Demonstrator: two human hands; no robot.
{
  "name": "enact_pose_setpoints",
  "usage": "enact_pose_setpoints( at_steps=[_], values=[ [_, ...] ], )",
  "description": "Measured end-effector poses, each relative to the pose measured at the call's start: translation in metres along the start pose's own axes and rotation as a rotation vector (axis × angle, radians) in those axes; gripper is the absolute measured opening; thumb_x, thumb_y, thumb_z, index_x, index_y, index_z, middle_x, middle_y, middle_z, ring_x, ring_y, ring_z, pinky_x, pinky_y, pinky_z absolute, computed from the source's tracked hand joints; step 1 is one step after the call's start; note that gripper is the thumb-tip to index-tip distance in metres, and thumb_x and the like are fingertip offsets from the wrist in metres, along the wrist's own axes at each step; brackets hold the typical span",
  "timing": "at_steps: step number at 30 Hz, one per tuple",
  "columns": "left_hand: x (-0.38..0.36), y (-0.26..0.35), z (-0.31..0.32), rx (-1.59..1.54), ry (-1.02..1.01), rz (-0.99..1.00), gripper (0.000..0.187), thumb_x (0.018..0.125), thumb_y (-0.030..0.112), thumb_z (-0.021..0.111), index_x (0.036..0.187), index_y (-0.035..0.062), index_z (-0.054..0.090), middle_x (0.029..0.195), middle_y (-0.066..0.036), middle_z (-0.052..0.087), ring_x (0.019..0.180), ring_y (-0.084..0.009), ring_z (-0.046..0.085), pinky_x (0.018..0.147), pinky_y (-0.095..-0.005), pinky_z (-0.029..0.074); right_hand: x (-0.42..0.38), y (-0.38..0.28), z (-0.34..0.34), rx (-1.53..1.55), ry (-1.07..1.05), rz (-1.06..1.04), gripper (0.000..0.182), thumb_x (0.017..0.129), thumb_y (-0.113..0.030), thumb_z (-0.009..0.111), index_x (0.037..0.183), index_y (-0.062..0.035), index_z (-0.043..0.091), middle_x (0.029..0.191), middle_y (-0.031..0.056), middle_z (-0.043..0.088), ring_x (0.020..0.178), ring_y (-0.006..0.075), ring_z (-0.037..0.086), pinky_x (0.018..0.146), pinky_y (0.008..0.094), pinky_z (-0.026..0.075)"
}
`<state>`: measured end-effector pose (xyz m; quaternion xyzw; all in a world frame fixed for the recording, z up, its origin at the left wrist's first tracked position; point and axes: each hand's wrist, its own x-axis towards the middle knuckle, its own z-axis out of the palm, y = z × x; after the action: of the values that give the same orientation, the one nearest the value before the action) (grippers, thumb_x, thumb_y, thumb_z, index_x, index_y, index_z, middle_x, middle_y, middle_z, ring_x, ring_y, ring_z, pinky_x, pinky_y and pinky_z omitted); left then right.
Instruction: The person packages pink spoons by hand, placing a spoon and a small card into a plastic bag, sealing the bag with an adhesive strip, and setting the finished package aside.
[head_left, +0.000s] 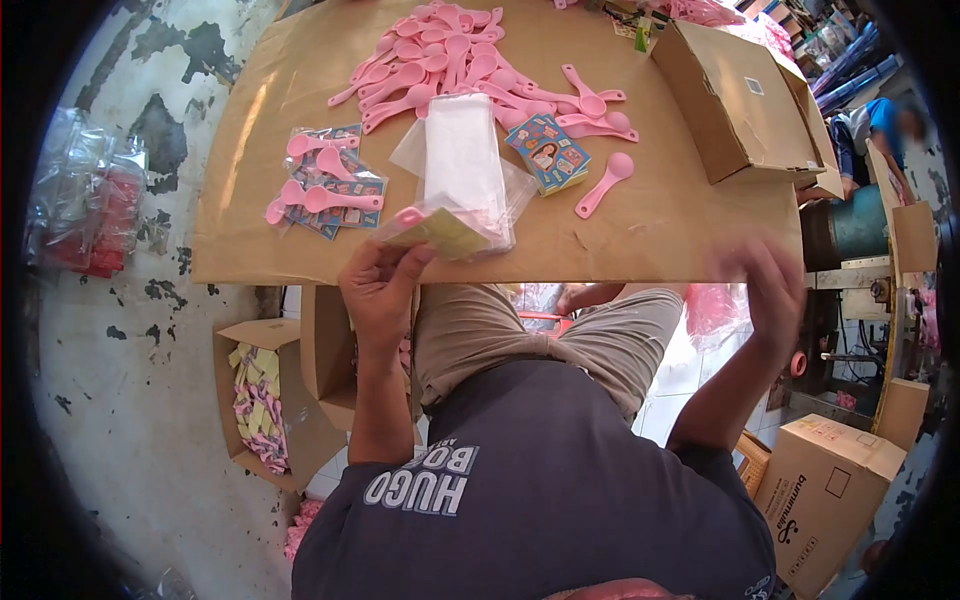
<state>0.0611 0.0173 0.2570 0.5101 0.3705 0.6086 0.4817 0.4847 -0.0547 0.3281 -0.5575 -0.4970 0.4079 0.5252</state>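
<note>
My left hand (385,275) pinches a clear bag (450,235) holding a yellowish card and a pink spoon, over the near edge of the cardboard-covered table. Beneath and behind it lies a stack of clear bags (462,150). My right hand (760,280) is raised at the table's right front edge, its fingers smeared by motion. Between the hands, a lone pink spoon (606,184) lies beside a stack of blue printed cards (549,155). Several bagged cards with pink spoons (325,190) rest on the left. A large heap of pink spoons (440,60) covers the back.
An open cardboard box (735,105) stands at the table's right. Below left, a box (260,400) holds packed items. A closed carton (825,500) sits at lower right. Plastic bags (90,190) hang on the left wall. Another person (880,130) is at the far right.
</note>
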Motion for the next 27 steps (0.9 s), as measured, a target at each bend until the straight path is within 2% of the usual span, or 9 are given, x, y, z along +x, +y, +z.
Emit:
enact_pose_setpoints(
  at_steps=[4, 9, 11, 13, 16, 19, 20, 23, 27],
  values=[
    [0.008, 0.013, -0.020, 0.189, 0.123, 0.150, 0.032, 0.095, -0.005, 0.070, 0.126, -0.0047, 0.066, 0.118, -0.014, 0.073, 0.105, -0.0147, 0.070, 0.092, -0.0268, 0.055, 0.019, 0.005, 0.027, -0.732, 0.240, -0.294, 0.025, 0.099, -0.012, 0.063, 0.119, 0.0031, 0.068, 0.117, 0.0123, 0.074, 0.097, 0.0185, 0.071, 0.075, 0.0297, 0.054],
    [0.035, 0.032, -0.059, 0.585, 0.253, 0.313, 0.034, 0.096, -0.004, 0.067, 0.129, -0.0051, 0.062, 0.127, -0.017, 0.069, 0.116, -0.0215, 0.067, 0.101, -0.0335, 0.051, 0.009, 0.004, 0.015, -0.029, 0.000, -0.020, 0.030, 0.100, -0.016, 0.065, 0.127, -0.0030, 0.067, 0.123, 0.0140, 0.072, 0.110, 0.0214, 0.068, 0.072, 0.0303, 0.056],
    [0.047, 0.036, -0.072, 0.753, 0.234, 0.362, 0.034, 0.098, -0.002, 0.065, 0.132, -0.0039, 0.061, 0.132, -0.018, 0.067, 0.120, -0.0234, 0.066, 0.104, -0.0342, 0.049, 0.015, 0.002, 0.026, -0.837, 0.168, -0.092, 0.034, 0.102, -0.018, 0.063, 0.130, 0.0011, 0.063, 0.125, 0.0187, 0.070, 0.107, 0.0251, 0.070, 0.072, 0.0315, 0.056],
    [0.051, 0.037, -0.087, 1.194, 0.063, 0.195, 0.039, 0.100, 0.004, 0.063, 0.138, 0.0008, 0.059, 0.141, -0.018, 0.062, 0.130, -0.0260, 0.059, 0.110, -0.0363, 0.044, 0.013, 0.018, 0.003, -0.757, 0.132, -0.309, 0.035, 0.103, -0.021, 0.064, 0.129, 0.0022, 0.063, 0.125, 0.0195, 0.069, 0.103, 0.0251, 0.070, 0.075, 0.0316, 0.056],
    [0.045, 0.044, -0.074, 0.961, 0.033, 0.058, 0.044, 0.099, 0.006, 0.061, 0.143, 0.0055, 0.056, 0.148, -0.017, 0.057, 0.140, -0.0347, 0.051, 0.112, -0.0422, 0.042, 0.003, 0.024, -0.013, 0.521, -0.288, -0.276, 0.039, 0.100, -0.023, 0.070, 0.131, -0.0001, 0.064, 0.126, 0.0183, 0.069, 0.105, 0.0241, 0.070, 0.080, 0.0333, 0.057],
    [0.049, 0.023, -0.061, 0.967, 0.008, 0.176, 0.045, 0.100, 0.017, 0.064, 0.144, 0.0084, 0.056, 0.153, -0.017, 0.053, 0.147, -0.0374, 0.042, 0.117, -0.0435, 0.036, 0.025, 0.020, -0.005, -0.557, 0.302, -0.024, 0.042, 0.101, -0.026, 0.070, 0.133, -0.0013, 0.060, 0.114, 0.0136, 0.073, 0.099, 0.0219, 0.071, 0.075, 0.0331, 0.057],
    [0.052, 0.016, -0.061, 0.963, 0.012, 0.180, 0.045, 0.100, 0.017, 0.064, 0.144, 0.0084, 0.056, 0.153, -0.017, 0.053, 0.147, -0.0374, 0.042, 0.117, -0.0435, 0.036, 0.029, 0.015, 0.013, -1.291, 0.426, -0.487, 0.033, 0.103, -0.025, 0.066, 0.128, -0.0023, 0.064, 0.104, 0.0092, 0.075, 0.088, 0.0157, 0.071, 0.069, 0.0263, 0.053],
    [0.063, 0.003, -0.065, 1.075, 0.023, 0.279, 0.050, 0.100, 0.030, 0.066, 0.146, 0.0118, 0.056, 0.157, -0.016, 0.047, 0.150, -0.0402, 0.036, 0.120, -0.0522, 0.030, 0.029, 0.013, 0.031, -0.163, 0.292, -0.168, 0.028, 0.103, -0.020, 0.065, 0.124, -0.0025, 0.067, 0.101, 0.0084, 0.075, 0.083, 0.0115, 0.070, 0.066, 0.0228, 0.050],
    [0.102, -0.004, -0.075, 1.382, 0.022, 0.363, 0.058, 0.100, 0.047, 0.062, 0.147, 0.0143, 0.055, 0.160, -0.016, 0.043, 0.153, -0.0408, 0.030, 0.120, -0.0662, 0.019, 0.039, 0.036, 0.054, -0.395, 0.237, -0.146, 0.025, 0.102, -0.020, 0.067, 0.118, -0.0001, 0.069, 0.097, 0.0076, 0.074, 0.080, 0.0099, 0.066, 0.067, 0.0219, 0.049]
  ],
)
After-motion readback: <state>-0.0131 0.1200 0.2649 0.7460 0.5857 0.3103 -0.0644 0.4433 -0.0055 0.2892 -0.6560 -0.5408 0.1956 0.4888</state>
